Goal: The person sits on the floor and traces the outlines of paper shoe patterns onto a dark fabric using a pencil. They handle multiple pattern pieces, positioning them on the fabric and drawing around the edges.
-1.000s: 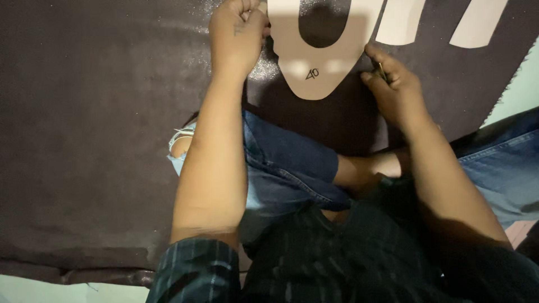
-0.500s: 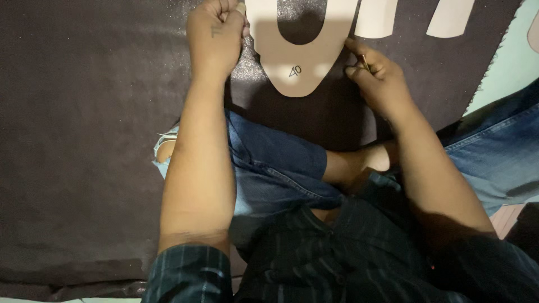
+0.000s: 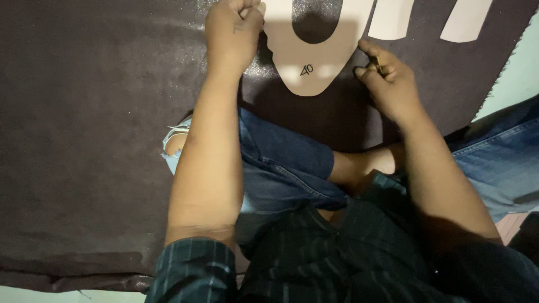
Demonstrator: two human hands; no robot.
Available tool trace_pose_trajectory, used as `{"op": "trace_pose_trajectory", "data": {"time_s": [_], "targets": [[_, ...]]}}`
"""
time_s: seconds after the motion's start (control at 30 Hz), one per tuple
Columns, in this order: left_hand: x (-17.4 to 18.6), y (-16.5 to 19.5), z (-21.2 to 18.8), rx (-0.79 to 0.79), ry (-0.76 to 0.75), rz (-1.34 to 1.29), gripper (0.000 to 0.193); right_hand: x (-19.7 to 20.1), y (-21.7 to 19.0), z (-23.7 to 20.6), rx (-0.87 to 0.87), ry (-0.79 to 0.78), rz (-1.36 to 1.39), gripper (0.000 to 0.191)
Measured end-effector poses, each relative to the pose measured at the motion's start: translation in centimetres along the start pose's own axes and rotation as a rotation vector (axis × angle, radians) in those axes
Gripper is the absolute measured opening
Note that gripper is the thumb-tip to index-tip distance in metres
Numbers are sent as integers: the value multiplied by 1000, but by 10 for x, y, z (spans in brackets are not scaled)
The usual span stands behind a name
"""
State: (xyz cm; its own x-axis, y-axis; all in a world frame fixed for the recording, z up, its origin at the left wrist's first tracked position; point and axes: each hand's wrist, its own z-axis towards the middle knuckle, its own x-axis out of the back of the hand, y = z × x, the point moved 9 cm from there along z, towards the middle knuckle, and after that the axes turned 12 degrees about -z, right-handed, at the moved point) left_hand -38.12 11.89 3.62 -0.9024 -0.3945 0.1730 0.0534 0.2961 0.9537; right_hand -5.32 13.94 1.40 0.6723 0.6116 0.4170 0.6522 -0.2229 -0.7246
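a pale tan cardboard pattern (image 3: pixel 314 53), shaped like a shoe upper with a rounded toe end and a u-shaped cut-out, is laid flat on a large dark brown sheet of material (image 3: pixel 95 140). the rounded end is pointed toward the person; the far end is cut off by the top edge of the view. a small handwritten mark is carried near the rounded tip.

the left hand (image 3: pixel 233 31) is pressed on the left edge of the pattern, with the fingers curled into a near fist; nothing is seen to be gripped inside it. the right hand (image 3: pixel 387 84) is placed at the right edge of the pattern, with the fingers closed in a pinch around a thin pen-like tool (image 3: pixel 376 63), of which only a short yellowish part is visible. the tip of the tool is held against or just beside the pattern edge; actual contact cannot be determined.

two further pale strips (image 3: pixel 393 19) are seen on the dark sheet beyond the right hand, near the top edge. the sheet is spread over the person's lap and onto the surface on both sides. under the forearms, blue jeans (image 3: pixel 281 163) with a torn knee and a dark striped shirt (image 3: pixel 314 264) are visible. a light surface (image 3: pixel 514 73) is exposed beside the jagged right edge of the sheet.
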Motion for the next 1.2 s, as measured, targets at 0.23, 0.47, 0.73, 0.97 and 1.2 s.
{"op": "trace_pose_trajectory", "data": {"time_s": [0.23, 0.47, 0.73, 0.97, 1.2], "targets": [[-3, 20, 4, -100, -42, 100, 16, 2, -5, 4, 7, 6, -45, 53], [8, 15, 9, -146, -15, 122, 17, -6, -15, 9, 6, -3, -69, 53], [13, -3, 15, -96, -8, 135, 22, -7, -28, 8, 77, -29, -52, 53], [23, 0, 13, -152, 5, 91, 26, -12, -32, 11, 123, -10, -168, 54], [30, -11, 7, 16, 0, 50, 26, -20, -29, 4, 74, -21, -158, 54]]}}
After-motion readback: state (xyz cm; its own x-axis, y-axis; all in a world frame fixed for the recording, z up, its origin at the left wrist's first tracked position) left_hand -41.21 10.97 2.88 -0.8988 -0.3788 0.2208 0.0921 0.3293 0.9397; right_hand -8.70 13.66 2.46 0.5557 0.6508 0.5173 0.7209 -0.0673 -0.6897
